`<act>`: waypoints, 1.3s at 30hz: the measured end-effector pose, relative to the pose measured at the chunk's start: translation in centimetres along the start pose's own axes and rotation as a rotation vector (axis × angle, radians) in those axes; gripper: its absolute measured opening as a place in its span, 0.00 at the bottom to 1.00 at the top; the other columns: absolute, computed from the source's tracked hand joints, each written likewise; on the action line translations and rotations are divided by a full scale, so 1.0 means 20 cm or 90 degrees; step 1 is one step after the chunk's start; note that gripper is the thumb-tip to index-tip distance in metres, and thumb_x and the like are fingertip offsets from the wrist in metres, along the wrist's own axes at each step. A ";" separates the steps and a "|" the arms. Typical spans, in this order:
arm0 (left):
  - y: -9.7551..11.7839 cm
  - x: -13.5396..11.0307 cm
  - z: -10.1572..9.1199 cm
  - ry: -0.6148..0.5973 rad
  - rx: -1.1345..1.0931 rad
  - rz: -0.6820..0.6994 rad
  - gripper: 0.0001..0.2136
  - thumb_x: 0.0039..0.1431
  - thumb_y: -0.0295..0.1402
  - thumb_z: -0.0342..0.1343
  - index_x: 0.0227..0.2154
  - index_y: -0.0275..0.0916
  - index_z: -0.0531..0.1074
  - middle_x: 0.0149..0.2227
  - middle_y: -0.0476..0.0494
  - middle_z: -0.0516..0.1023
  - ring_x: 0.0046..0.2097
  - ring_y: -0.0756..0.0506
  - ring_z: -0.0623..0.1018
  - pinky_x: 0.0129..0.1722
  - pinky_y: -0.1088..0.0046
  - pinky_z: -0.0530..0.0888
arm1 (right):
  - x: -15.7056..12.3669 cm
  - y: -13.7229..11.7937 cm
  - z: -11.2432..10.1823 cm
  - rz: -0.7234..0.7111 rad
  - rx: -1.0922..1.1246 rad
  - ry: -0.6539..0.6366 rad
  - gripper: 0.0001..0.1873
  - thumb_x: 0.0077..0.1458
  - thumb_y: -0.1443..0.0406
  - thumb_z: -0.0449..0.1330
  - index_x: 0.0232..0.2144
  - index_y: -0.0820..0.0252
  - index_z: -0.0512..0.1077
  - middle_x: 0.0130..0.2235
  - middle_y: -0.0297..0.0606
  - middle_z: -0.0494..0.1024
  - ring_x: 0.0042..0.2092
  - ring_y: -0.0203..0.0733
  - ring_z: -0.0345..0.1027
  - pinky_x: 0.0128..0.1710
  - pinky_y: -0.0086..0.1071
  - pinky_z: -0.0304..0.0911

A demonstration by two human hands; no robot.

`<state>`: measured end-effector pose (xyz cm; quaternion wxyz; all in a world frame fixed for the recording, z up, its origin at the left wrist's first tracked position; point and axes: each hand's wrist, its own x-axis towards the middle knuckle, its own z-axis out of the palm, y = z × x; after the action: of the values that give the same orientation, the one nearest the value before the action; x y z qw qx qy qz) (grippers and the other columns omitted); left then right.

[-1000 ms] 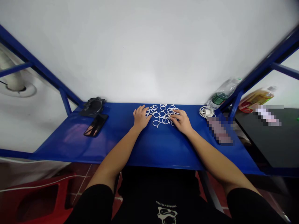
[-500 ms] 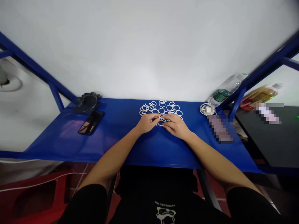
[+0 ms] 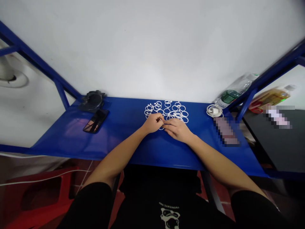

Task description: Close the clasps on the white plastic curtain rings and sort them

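Several white rings [image 3: 177, 115] with small knobs or eyelets, like curtain rings, are spread in a cluster on the blue tabletop [image 3: 152, 149] in front of me. At the near edge of the cluster, my left hand [image 3: 153, 123] is closed in a pinch, thumb and forefinger curled together. Fingertips of my right hand [image 3: 178, 130] meet it, held close together. A curved piece of a white ring [image 3: 161, 128] shows just below the joined fingertips. My fingers cover most of that ring.
A black phone [image 3: 96, 121] and a dark round object in plastic [image 3: 92, 101] lie at the left. On the right are a coiled white cable [image 3: 214, 111], a plastic bottle [image 3: 230, 95] and a blurred-out item [image 3: 226, 131]. A white wall [image 3: 152, 47] rises behind.
My left thumb and forefinger have curled in more tightly, and the right fingers have drawn together. The view has shifted slightly; the loose rings look unmoved.
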<state>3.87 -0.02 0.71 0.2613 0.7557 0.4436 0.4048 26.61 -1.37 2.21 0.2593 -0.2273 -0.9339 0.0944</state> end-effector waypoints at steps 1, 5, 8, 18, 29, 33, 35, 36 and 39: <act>-0.01 0.01 -0.01 0.002 0.039 0.031 0.08 0.54 0.24 0.55 0.30 0.40 0.78 0.29 0.48 0.79 0.31 0.47 0.76 0.36 0.68 0.75 | 0.00 0.00 0.00 0.001 0.006 -0.012 0.17 0.73 0.60 0.56 0.57 0.48 0.80 0.55 0.43 0.84 0.53 0.52 0.77 0.55 0.50 0.72; -0.03 0.02 -0.06 -0.004 0.137 0.119 0.12 0.55 0.23 0.53 0.33 0.41 0.81 0.32 0.44 0.82 0.39 0.43 0.80 0.46 0.63 0.77 | -0.02 0.05 -0.02 0.044 0.006 -0.026 0.20 0.73 0.57 0.56 0.60 0.51 0.78 0.50 0.44 0.86 0.49 0.52 0.79 0.53 0.49 0.72; -0.04 0.00 -0.10 -0.081 0.138 0.101 0.13 0.57 0.26 0.54 0.39 0.41 0.83 0.31 0.47 0.83 0.34 0.45 0.80 0.41 0.67 0.76 | -0.02 0.11 -0.04 0.076 -0.003 -0.012 0.18 0.72 0.57 0.57 0.56 0.54 0.80 0.49 0.45 0.86 0.51 0.54 0.78 0.55 0.52 0.70; -0.07 0.00 -0.09 -0.138 0.221 0.077 0.14 0.66 0.35 0.56 0.49 0.44 0.84 0.39 0.45 0.86 0.41 0.44 0.83 0.46 0.66 0.78 | -0.04 0.23 -0.04 0.149 0.011 -0.009 0.18 0.70 0.56 0.59 0.53 0.56 0.82 0.51 0.45 0.85 0.52 0.54 0.77 0.57 0.51 0.67; -0.11 -0.01 -0.08 -0.178 0.293 0.106 0.14 0.71 0.31 0.56 0.52 0.43 0.83 0.48 0.43 0.84 0.47 0.44 0.83 0.46 0.68 0.79 | -0.05 0.25 -0.01 0.092 0.002 0.019 0.13 0.69 0.60 0.63 0.52 0.55 0.82 0.49 0.45 0.86 0.51 0.56 0.78 0.54 0.53 0.68; -0.12 0.00 -0.08 -0.112 0.283 0.126 0.13 0.73 0.31 0.54 0.52 0.42 0.82 0.49 0.42 0.84 0.48 0.44 0.83 0.48 0.68 0.79 | -0.05 0.24 -0.02 0.086 0.009 0.036 0.14 0.70 0.59 0.62 0.53 0.54 0.81 0.49 0.45 0.86 0.51 0.55 0.78 0.54 0.52 0.69; -0.11 0.01 -0.09 -0.063 0.259 0.125 0.12 0.74 0.32 0.54 0.50 0.42 0.82 0.48 0.42 0.84 0.49 0.44 0.83 0.50 0.68 0.78 | -0.05 0.22 -0.02 0.098 0.009 0.030 0.16 0.70 0.59 0.62 0.56 0.54 0.79 0.49 0.45 0.86 0.50 0.55 0.77 0.54 0.53 0.68; -0.11 0.01 -0.09 -0.042 0.245 0.119 0.11 0.74 0.32 0.54 0.49 0.41 0.81 0.47 0.42 0.85 0.47 0.45 0.83 0.49 0.68 0.78 | -0.05 0.22 -0.02 0.108 0.007 0.026 0.18 0.69 0.59 0.62 0.58 0.54 0.78 0.50 0.46 0.85 0.50 0.55 0.77 0.54 0.53 0.68; -0.10 0.00 -0.09 0.009 0.201 0.075 0.08 0.72 0.34 0.57 0.45 0.39 0.80 0.40 0.45 0.86 0.37 0.48 0.83 0.42 0.71 0.77 | -0.05 0.22 -0.02 0.141 -0.005 0.011 0.22 0.68 0.60 0.62 0.62 0.55 0.74 0.51 0.47 0.85 0.49 0.56 0.77 0.55 0.53 0.67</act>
<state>1.44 1.05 0.24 0.1116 0.8092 0.4584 0.3503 29.29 2.12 0.89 0.2543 -0.3307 -0.9013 0.1166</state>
